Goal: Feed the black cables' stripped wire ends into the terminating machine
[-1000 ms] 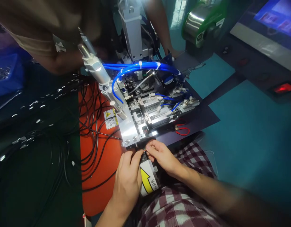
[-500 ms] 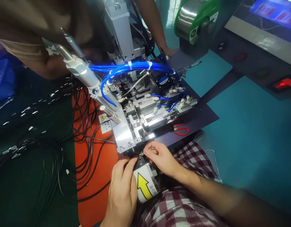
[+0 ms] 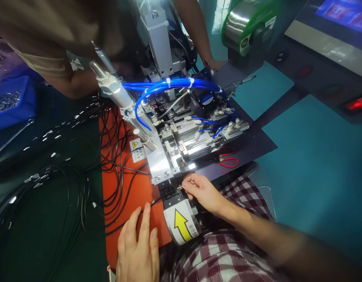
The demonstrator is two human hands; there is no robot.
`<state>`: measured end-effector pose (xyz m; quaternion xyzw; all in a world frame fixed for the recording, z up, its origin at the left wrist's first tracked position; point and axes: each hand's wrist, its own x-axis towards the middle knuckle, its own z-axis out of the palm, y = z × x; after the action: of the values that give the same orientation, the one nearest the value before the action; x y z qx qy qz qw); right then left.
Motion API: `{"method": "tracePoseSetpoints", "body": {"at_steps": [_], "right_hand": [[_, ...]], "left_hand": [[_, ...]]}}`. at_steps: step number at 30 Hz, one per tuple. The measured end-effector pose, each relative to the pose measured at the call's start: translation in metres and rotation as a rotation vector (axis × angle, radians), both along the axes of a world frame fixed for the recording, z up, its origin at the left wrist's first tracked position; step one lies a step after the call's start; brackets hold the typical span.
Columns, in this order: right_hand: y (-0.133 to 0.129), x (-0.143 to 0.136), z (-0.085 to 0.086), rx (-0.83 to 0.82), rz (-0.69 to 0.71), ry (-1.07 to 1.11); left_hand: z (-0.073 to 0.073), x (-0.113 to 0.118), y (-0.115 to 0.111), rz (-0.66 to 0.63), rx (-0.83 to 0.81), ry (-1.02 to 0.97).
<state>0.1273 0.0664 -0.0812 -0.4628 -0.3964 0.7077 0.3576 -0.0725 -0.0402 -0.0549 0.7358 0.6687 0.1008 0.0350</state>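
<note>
My right hand pinches the stripped end of a black cable just in front of the machine. Lower down on the left, my left hand has its fingers spread over the orange mat, close beside the same cable and holding nothing. Between the two hands sits a round part with a yellow arrow label. The cable runs from my right hand leftwards across the mat.
Many black cables lie at the left. Red-handled pliers rest right of the machine. A blue bin of small metal parts, a solder wire spool and another person's arm are farther back.
My left hand has moved down and left, away from the machine, and its fingers have opened, uncovering the cable. My right hand keeps its pinch. The whole view has shifted slightly.
</note>
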Motion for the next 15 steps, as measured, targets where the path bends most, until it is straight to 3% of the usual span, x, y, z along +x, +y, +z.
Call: {"method": "tracePoseSetpoints", "body": {"at_steps": [5, 12, 15], "right_hand": [[0.000, 0.007, -0.004, 0.031, -0.025, -0.023], [-0.009, 0.053, -0.013, -0.002, -0.313, -0.088], [-0.022, 0.070, -0.016, -0.052, -0.368, -0.122]], "left_hand": [[-0.001, -0.001, 0.005, 0.016, -0.029, 0.050], [0.000, 0.002, 0.000, 0.069, 0.005, 0.017], [0.000, 0.000, 0.017, 0.085, 0.022, -0.012]]}}
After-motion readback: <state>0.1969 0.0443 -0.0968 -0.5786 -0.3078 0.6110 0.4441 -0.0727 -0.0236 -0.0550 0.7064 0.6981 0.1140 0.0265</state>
